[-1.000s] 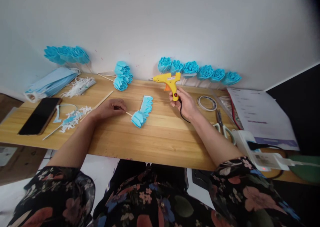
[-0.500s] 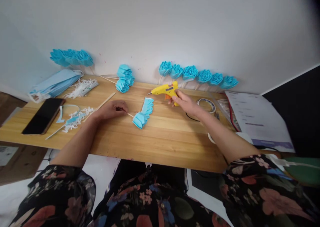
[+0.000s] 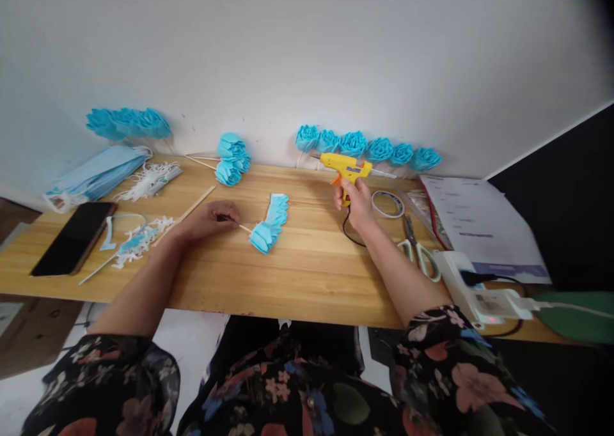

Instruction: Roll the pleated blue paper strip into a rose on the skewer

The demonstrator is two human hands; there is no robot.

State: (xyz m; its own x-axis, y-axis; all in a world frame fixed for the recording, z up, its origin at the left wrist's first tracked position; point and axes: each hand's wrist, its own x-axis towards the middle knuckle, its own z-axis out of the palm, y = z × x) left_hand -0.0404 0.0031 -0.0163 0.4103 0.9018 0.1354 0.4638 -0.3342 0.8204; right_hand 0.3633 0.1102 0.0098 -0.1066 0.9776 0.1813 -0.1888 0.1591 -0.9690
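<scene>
My left hand [image 3: 217, 218] pinches the end of a thin wooden stick [image 3: 245, 229]. On the stick's other end sits a blue flower [image 3: 265, 236], partly rolled, with a ruffled blue strip [image 3: 277, 210] trailing from it away from me across the tabletop. My right hand [image 3: 355, 201] is wrapped round the handle of a yellow hot glue gun [image 3: 343, 166], held over the table to the right of the flower. The gun's nozzle points left, toward the wall side, and a clear glue stick [image 3: 384, 174] pokes out of its back.
Blue flowers on sticks stand along the wall at right [image 3: 354, 143] and left [image 3: 128, 123]; others [image 3: 231, 160] lie near the middle. Face masks [image 3: 98, 172], a phone [image 3: 73, 239] and scraps [image 3: 141, 238] are left; a tape roll [image 3: 388, 204], scissors [image 3: 418, 254] and power strip [image 3: 467, 289] are right.
My right hand has moved the glue gun to the right and back, away from the blue strip. My left hand still pinches the stick. The view has shifted slightly, showing the scissors and power strip more fully.
</scene>
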